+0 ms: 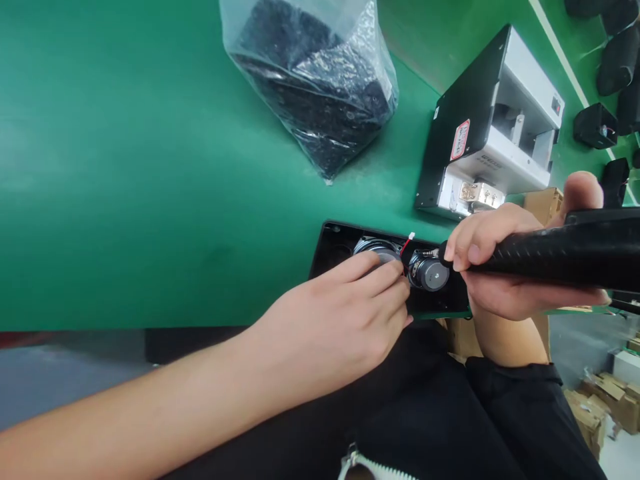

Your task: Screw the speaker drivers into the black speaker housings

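Note:
A black speaker housing [330, 243] lies at the table's near edge, its inside facing up. Two round speaker drivers sit in it: a larger driver [373, 245], partly covered by my fingers, and a smaller driver [433, 275] to its right. My left hand [360, 307] has its fingers bent together over the larger driver; the fingertips are partly hidden. A red wire with a white connector [411, 236] sticks up between the drivers. My right hand [510, 260] is wrapped around a black electric screwdriver [575, 250], its bit pointing left at the smaller driver's upper rim.
A clear plastic bag [320, 87] of black parts lies across the green table [125, 167]. Behind my right hand stands a silver and black machine [475, 127]. Black boxes [595, 125] are at the upper right; cardboard boxes [590, 413] lie at the lower right.

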The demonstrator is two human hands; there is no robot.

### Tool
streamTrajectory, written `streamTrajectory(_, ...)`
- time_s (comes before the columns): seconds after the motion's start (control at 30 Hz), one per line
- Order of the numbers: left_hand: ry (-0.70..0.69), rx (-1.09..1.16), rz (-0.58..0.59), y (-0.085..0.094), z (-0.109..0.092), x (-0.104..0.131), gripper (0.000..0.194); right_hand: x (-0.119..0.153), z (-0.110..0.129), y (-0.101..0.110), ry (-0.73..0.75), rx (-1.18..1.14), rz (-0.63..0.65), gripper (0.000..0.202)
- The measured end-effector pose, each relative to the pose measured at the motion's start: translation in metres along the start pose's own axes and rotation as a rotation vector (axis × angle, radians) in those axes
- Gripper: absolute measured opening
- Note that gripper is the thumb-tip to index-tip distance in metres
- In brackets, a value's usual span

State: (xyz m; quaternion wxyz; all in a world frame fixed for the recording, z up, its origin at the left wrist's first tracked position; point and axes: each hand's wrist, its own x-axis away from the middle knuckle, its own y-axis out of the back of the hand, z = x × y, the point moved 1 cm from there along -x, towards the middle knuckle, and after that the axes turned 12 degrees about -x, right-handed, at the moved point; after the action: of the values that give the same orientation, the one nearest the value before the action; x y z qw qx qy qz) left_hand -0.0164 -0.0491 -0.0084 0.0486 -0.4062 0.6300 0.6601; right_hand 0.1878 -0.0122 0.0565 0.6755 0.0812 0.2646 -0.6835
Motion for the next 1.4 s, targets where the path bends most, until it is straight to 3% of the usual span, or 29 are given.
streamTrajectory(0.23, 0.01, 0.002, 0.006, -0.001, -0.001, 0.001, 0.034, -0.004, 0.003, 0.005, -0.101, -0.013, 0.028, 0.048)
streamTrajectory(0.47, 0.016, 0.037, 0.019, -0.002, -0.001, 0.003, 0.028, -0.005, -0.001, 0.004, -0.09, 0.015, 0.025, 0.049)
streamTrajectory(0.77, 0.013, 0.025, 0.008, -0.001, 0.0, 0.0, 0.034, -0.005, -0.004, 0.008, -0.092, 0.013, 0.027, 0.05)
streamTrajectory(1.03, -0.001, 0.012, 0.017, -0.002, 0.001, 0.001, 0.034, -0.006, 0.001, 0.009, -0.06, 0.15, 0.009, 0.054)
streamTrajectory(1.4, 0.007, 0.02, 0.017, -0.002, -0.001, 0.002, 0.034, -0.008, 0.002, 0.013, -0.108, 0.111, 0.079, 0.052)
